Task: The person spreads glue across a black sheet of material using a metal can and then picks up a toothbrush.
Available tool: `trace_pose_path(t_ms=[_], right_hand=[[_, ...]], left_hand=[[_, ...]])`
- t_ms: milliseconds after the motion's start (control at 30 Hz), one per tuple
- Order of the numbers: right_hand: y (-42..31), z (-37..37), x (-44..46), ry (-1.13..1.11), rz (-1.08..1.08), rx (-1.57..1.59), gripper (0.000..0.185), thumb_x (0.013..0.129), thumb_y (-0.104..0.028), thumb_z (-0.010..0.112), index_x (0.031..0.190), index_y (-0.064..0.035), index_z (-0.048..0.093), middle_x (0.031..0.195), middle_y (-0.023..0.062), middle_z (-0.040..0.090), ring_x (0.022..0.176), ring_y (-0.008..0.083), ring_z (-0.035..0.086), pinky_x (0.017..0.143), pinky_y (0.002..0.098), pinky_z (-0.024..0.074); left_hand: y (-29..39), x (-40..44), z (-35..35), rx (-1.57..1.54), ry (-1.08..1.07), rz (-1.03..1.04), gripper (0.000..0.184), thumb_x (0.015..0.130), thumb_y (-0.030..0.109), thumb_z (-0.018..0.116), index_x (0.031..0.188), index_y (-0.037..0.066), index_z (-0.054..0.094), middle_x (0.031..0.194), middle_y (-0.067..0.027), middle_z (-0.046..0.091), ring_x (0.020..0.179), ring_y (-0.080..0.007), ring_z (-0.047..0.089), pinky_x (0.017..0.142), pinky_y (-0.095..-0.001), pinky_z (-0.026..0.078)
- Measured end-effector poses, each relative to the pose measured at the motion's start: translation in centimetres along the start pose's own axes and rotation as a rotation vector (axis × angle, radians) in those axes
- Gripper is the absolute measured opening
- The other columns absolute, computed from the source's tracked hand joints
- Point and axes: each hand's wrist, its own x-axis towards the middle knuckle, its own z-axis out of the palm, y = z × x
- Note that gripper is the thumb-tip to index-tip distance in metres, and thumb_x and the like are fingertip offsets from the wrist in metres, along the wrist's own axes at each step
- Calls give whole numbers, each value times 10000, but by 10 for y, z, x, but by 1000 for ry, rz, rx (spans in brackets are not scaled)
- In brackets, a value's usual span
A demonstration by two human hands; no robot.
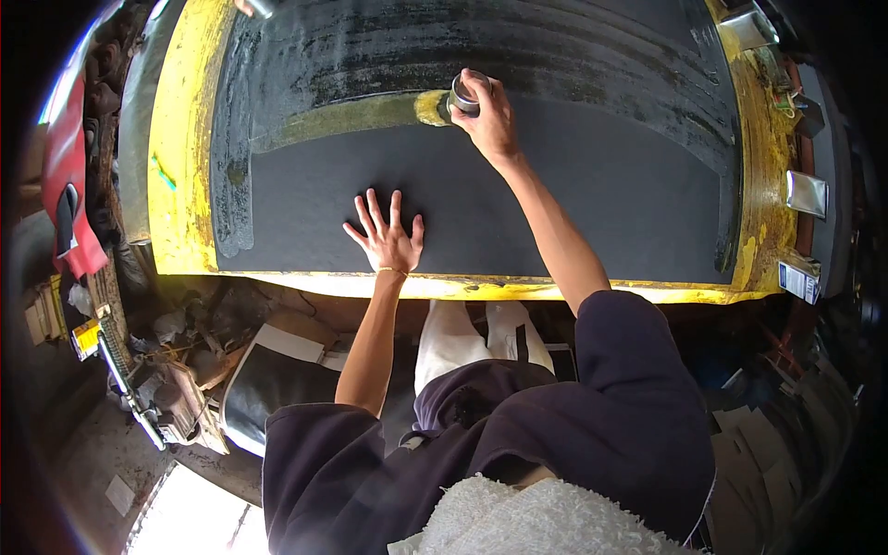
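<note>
A large black sheet [481, 213] lies on a yellow-smeared table [183, 139]. My left hand [389, 246] rests flat on the sheet's dry near part, fingers spread and holding nothing. Farther forward and to the right, my right hand [488, 118] is wrapped round a metal can [465, 96]. A yellowish patch [431, 107] shows at the can's left side; whether it is bristles or glue I cannot tell. From there an olive wet band [347, 122] runs left across the sheet. Beyond this band the surface is streaked and shiny.
Part of another person's hand [244, 6] shows at the top left edge beside a metallic object [263, 7]. Metal tins [807, 193] and a white-and-blue can [799, 278] stand along the right side. A red piece [72, 185] hangs at left; clutter lies below.
</note>
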Motion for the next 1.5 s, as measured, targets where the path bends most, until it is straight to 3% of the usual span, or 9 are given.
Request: trace_pose_path(t_ms=[767,900,967,1000,1067,1200,1333,1367,1500], right_hand=[[0,-23,5,-23,102,-124,669,720,-89,836,1332,-162,575,1177,117,613,1105,321,618,904,429,552],[6,-66,0,-4,265,-219,616,702,-86,834,1266,-162,598,1120,89,622,1030,313,624,862,422,553],[30,-93,-5,69,150,-258,622,683,-95,840,1250,-155,593,1057,84,639,996,314,622,847,430,547],[40,-106,-7,79,218,-191,629,698,-84,827,1272,-150,577,1119,101,632,1034,329,633,875,435,552],[57,-136,-8,77,213,-250,644,706,-85,821,1293,-148,563,1190,124,611,1072,339,644,895,441,564],[90,-198,-16,96,327,-290,620,751,-144,801,1319,-140,554,1200,155,590,1078,360,651,899,435,582],[130,-259,-27,149,268,-314,640,729,-142,818,1313,-136,555,1176,154,592,1058,361,659,880,447,587],[139,-275,-31,145,268,-334,643,721,-141,825,1307,-142,560,1167,152,594,1054,364,659,880,454,586],[170,-339,-41,153,287,-353,640,728,-153,822,1312,-152,561,1186,154,590,1069,370,650,887,462,580]], left_hand=[[-1,3,0,-41,8,-4,629,924,517,514,1484,238,454,1635,-181,195,1523,-401,98,1119,-741,73],[1,6,-28,-46,23,-14,561,881,458,608,1384,225,526,1572,-151,309,1492,-377,195,1113,-715,133],[0,7,-26,-31,2,18,609,860,483,624,1408,250,496,1579,-137,298,1488,-372,209,1066,-714,212],[-6,3,-1,41,126,38,605,893,483,587,1441,255,471,1596,-133,281,1501,-369,188,1089,-712,187],[-10,2,8,64,68,16,606,959,489,494,1514,266,397,1636,-131,220,1528,-360,130,1137,-707,113],[-6,1,10,67,105,33,579,983,450,475,1514,232,399,1633,-148,226,1521,-377,146,1122,-721,155],[60,-2,10,-3,258,9,500,931,271,602,1398,137,485,1515,-170,390,1445,-391,310,1071,-692,281],[104,-3,-7,-47,248,74,460,930,260,639,1352,125,516,1487,-159,416,1416,-370,356,1058,-635,312],[267,-25,8,-386,159,294,472,833,141,705,1284,121,567,1449,-132,456,1399,-362,382,1083,-639,282]])
